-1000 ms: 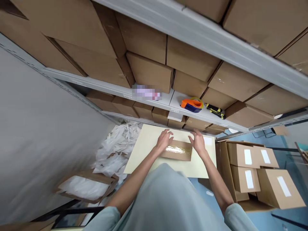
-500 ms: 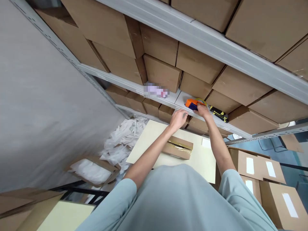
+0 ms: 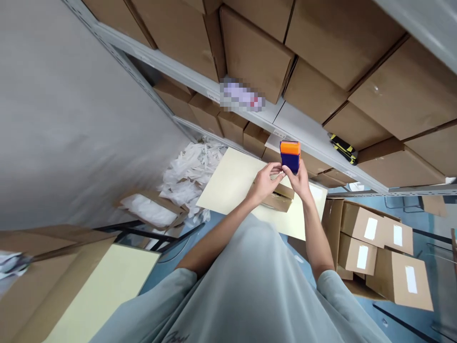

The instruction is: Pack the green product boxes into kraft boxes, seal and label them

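My right hand [image 3: 299,180] grips an orange and dark blue tape dispenser [image 3: 290,157], holding it upright above the table. Close against the dispenser's lower left side is my left hand [image 3: 267,182], its fingers curved and the thumb apart from them. Whether its fingertips touch the dispenser or its tape, I cannot tell. Below both hands a small brown carton [image 3: 280,202] lies on the pale yellow tabletop [image 3: 228,178], partly covered by my left hand.
Ahead, a grey metal shelf [image 3: 303,119] carries rows of brown boxes [image 3: 253,52] and black-and-yellow box cutters [image 3: 342,148]. Labelled cartons [image 3: 360,250] are stacked at right. White scrap paper [image 3: 191,166] is heaped left of the table; another pale board [image 3: 107,286] lies nearer.
My right hand has lifted the tape dispenser off the shelf and brought it over the table. My left hand has come up beside it. The view has shifted.
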A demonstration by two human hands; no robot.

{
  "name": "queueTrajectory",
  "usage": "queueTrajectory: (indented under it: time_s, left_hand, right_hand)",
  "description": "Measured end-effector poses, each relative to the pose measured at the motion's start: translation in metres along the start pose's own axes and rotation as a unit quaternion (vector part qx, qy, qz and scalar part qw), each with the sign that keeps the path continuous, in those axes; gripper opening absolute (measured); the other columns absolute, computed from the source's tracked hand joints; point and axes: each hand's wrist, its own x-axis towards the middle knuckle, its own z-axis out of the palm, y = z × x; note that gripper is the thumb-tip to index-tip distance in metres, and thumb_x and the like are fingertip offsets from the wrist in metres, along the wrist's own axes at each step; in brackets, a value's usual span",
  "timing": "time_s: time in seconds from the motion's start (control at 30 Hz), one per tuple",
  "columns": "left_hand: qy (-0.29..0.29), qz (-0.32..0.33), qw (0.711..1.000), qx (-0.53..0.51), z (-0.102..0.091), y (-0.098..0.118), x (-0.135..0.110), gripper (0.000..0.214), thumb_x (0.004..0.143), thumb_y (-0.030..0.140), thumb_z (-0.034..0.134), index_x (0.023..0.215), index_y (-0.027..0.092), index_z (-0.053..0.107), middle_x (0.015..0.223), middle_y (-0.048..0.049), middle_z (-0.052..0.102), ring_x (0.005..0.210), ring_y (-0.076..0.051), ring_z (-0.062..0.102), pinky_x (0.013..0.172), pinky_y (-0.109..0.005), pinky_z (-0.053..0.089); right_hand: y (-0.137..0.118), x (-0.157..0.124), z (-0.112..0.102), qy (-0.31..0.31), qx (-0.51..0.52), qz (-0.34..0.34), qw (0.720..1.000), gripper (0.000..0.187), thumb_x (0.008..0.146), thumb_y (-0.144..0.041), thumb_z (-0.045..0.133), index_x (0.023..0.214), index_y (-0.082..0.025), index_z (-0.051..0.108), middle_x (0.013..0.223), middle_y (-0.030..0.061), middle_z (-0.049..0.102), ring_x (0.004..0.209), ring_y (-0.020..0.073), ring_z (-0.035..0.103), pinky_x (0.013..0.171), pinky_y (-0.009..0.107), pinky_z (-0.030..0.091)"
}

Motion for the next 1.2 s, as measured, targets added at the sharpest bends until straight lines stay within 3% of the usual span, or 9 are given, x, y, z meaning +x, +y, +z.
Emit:
queueTrajectory:
  time_s: [0.17, 0.43, 0.63, 0.73, 0.87, 1.03, 1.2]
  left_hand:
    - [0.009, -0.003, 0.998, -0.067, -0.012, 0.006, -0.023, 0.029, 0.100, 0.041, 0.079, 0.117, 0.019, 0.072, 0.115, -0.0083, 0.077, 0.107, -0.020, 0.080, 0.101, -0.033, 0.067]
    - [0.020, -0.012, 0.999, -0.049, -0.035, 0.014, -0.044, 0.027, 0.099, 0.043, 0.077, 0.113, 0.020, 0.074, 0.113, -0.0083, 0.075, 0.101, -0.019, 0.078, 0.095, -0.031, 0.067]
    - [0.012, -0.029, 0.999, -0.035, -0.050, 0.012, -0.057, 0.026, 0.096, 0.041, 0.079, 0.111, 0.020, 0.076, 0.110, -0.0073, 0.077, 0.101, -0.020, 0.079, 0.096, -0.035, 0.068]
    - [0.019, 0.011, 1.000, -0.008, -0.068, 0.022, -0.057, 0.031, 0.096, 0.039, 0.080, 0.121, 0.021, 0.075, 0.117, -0.0081, 0.077, 0.106, -0.021, 0.078, 0.100, -0.037, 0.067]
    - [0.060, 0.082, 0.994, 0.035, -0.101, 0.050, -0.046, 0.044, 0.104, 0.046, 0.074, 0.140, 0.023, 0.071, 0.133, -0.0123, 0.074, 0.119, -0.024, 0.075, 0.099, -0.038, 0.065]
    - [0.009, 0.151, 0.979, 0.137, -0.120, 0.089, -0.029, 0.035, 0.104, 0.050, 0.078, 0.129, 0.027, 0.079, 0.118, -0.0086, 0.077, 0.110, -0.024, 0.073, 0.090, -0.038, 0.066]
    - [-0.040, 0.199, 0.959, 0.195, -0.122, 0.111, -0.025, 0.017, 0.106, 0.041, 0.078, 0.117, 0.030, 0.084, 0.108, -0.0049, 0.080, 0.100, -0.021, 0.073, 0.091, -0.040, 0.064]
  right_hand:
    - [-0.024, -0.037, 0.019, 0.049, 0.131, -0.004, 0.990, 0.059, 0.102, -0.076, 0.066, 0.129, -0.024, 0.064, 0.112, 0.0084, 0.076, 0.105, 0.0265, 0.072, 0.099, 0.040, 0.060]
    - [-0.040, -0.041, 0.021, -0.032, 0.162, 0.081, 0.983, 0.069, 0.083, -0.083, 0.083, 0.113, -0.022, 0.076, 0.102, 0.0055, 0.082, 0.095, 0.0276, 0.075, 0.090, 0.039, 0.064]
    - [-0.031, -0.048, 0.035, -0.074, 0.123, 0.083, 0.986, 0.069, 0.085, -0.088, 0.078, 0.108, -0.022, 0.074, 0.090, 0.0029, 0.078, 0.085, 0.0262, 0.072, 0.082, 0.039, 0.063]
    - [-0.029, -0.058, 0.035, -0.071, 0.074, 0.030, 0.994, 0.063, 0.095, -0.083, 0.071, 0.118, -0.024, 0.074, 0.102, 0.0085, 0.082, 0.095, 0.0301, 0.076, 0.090, 0.043, 0.065]
    - [-0.026, -0.068, 0.023, -0.050, -0.014, -0.098, 0.994, 0.048, 0.106, -0.066, 0.068, 0.128, -0.024, 0.072, 0.120, 0.0163, 0.082, 0.117, 0.0360, 0.077, 0.103, 0.051, 0.064]
    - [-0.021, -0.071, 0.002, -0.036, -0.109, -0.230, 0.966, 0.028, 0.109, -0.051, 0.068, 0.120, -0.025, 0.070, 0.110, 0.0137, 0.082, 0.105, 0.0362, 0.076, 0.101, 0.058, 0.062]
    - [-0.028, -0.073, -0.017, -0.034, -0.150, -0.296, 0.943, 0.019, 0.110, -0.041, 0.066, 0.117, -0.024, 0.067, 0.098, 0.0103, 0.077, 0.092, 0.0321, 0.073, 0.091, 0.052, 0.059]
